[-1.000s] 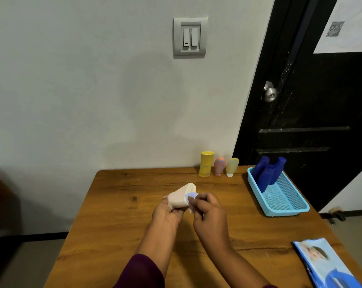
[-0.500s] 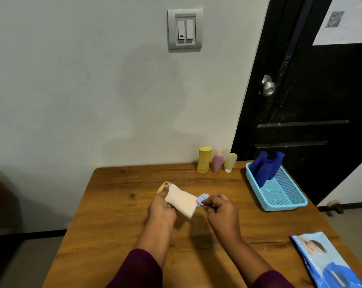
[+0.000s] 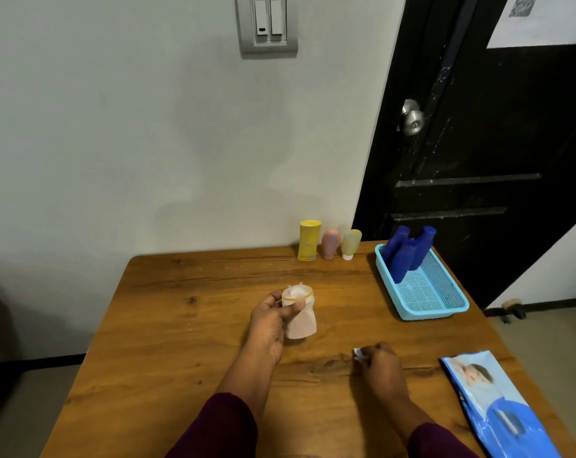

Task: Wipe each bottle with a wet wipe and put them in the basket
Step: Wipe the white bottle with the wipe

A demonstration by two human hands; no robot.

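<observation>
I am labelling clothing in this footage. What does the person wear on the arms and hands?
Both arms have dark plum sleeves: the left sleeve and the right sleeve end at the forearm. The left hand and right hand are bare, with no gloves. No ring, watch or bracelet shows.

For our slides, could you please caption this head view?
Left hand holds a pale bottle; right hand pinches a small pale item; three blue bottles lean in the basket.

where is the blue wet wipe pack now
Head view: the blue plastic wet wipe pack lies at the near right corner of the wooden table, beside the right hand.
</observation>
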